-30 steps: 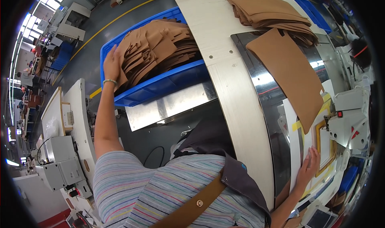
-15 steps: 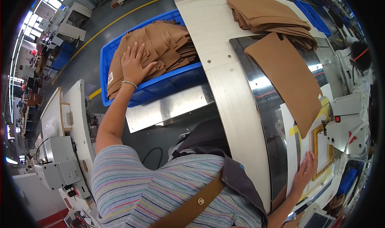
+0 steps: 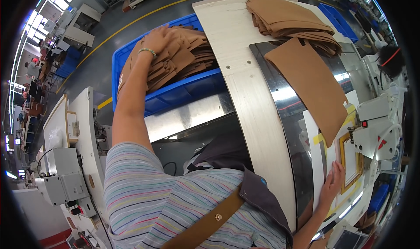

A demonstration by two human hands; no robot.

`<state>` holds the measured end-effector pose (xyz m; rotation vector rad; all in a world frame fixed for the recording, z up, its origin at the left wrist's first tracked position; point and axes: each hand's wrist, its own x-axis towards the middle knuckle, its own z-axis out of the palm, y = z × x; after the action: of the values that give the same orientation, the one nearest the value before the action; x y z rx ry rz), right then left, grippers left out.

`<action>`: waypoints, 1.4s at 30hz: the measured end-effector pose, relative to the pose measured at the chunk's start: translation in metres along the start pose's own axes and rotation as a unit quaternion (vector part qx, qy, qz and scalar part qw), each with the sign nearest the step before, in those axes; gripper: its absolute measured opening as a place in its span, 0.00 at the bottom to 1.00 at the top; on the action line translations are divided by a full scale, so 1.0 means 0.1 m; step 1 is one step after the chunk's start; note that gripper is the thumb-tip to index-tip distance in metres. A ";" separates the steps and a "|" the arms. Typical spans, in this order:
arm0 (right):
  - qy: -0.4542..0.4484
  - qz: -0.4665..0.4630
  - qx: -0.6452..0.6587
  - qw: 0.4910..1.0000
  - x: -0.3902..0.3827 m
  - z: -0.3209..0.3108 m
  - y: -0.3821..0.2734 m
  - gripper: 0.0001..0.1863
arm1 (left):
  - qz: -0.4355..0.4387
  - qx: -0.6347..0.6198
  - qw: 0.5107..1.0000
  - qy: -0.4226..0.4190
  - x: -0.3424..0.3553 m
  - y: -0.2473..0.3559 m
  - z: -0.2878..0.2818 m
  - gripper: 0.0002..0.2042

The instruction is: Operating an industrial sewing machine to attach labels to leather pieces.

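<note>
A blue plastic bin (image 3: 183, 88) at the upper left holds a heap of flat brown cut pieces (image 3: 175, 58), fanned and overlapping. My left hand (image 3: 157, 41) rests on the far part of that heap, fingers bent toward the right; their tips are mostly hidden, so its grip is unclear. At the right, my right hand (image 3: 334, 181) lies flat with fingers outstretched beside a yellow-edged frame (image 3: 344, 185) on a white template sheet (image 3: 316, 161). It holds nothing. A single large brown panel (image 3: 313, 82) lies just beyond it, its near end over the sheet.
Stacked brown panels (image 3: 288, 19) sit at the far end of the pale worktable (image 3: 258, 113). White machine parts (image 3: 374, 130) stand right of the frame. Another blue bin (image 3: 337, 21) is at the far right. A second machine (image 3: 63, 179) stands at my left.
My left hand has moved farther away and to the right over the heap, its spread fingers now bent. My right hand remains beside the frame.
</note>
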<state>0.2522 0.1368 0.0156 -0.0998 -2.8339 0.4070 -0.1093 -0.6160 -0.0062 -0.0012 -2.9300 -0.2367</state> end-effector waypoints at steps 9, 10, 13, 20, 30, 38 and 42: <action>0.008 0.012 -0.006 1.000 0.06 0.00 -0.08 0.19 | 0.092 0.173 0.981 0.009 -0.28 0.27 0.38 0.49; 0.006 0.014 -0.010 1.000 0.06 0.00 -0.08 0.19 | 0.091 0.174 0.980 0.001 -0.28 0.27 0.38 0.50; 0.005 0.007 -0.012 1.000 0.00 -0.01 -0.02 0.19 | 0.077 0.161 0.984 0.004 -0.22 0.35 0.32 0.50; 0.005 -0.020 -0.024 0.999 -0.02 0.06 0.08 0.21 | 0.062 -0.107 0.982 0.143 -0.35 0.34 -0.02 0.33; 0.000 0.011 -0.006 1.000 0.05 -0.02 -0.07 0.20 | -0.220 0.009 0.917 0.332 -1.50 -0.91 0.08 0.24; 0.069 -0.027 0.003 0.997 0.01 -0.43 -0.02 0.17 | -0.023 0.131 0.930 0.343 -0.86 -0.45 0.07 0.23; 0.175 -0.007 0.056 0.983 0.13 -0.95 -0.01 0.13 | 0.290 -0.517 0.806 0.006 -1.04 2.41 -1.12 0.31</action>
<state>0.2663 0.1625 0.1067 -0.1158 -2.4605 0.4913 0.0190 -0.3942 0.1197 -0.9979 -2.2236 -1.6093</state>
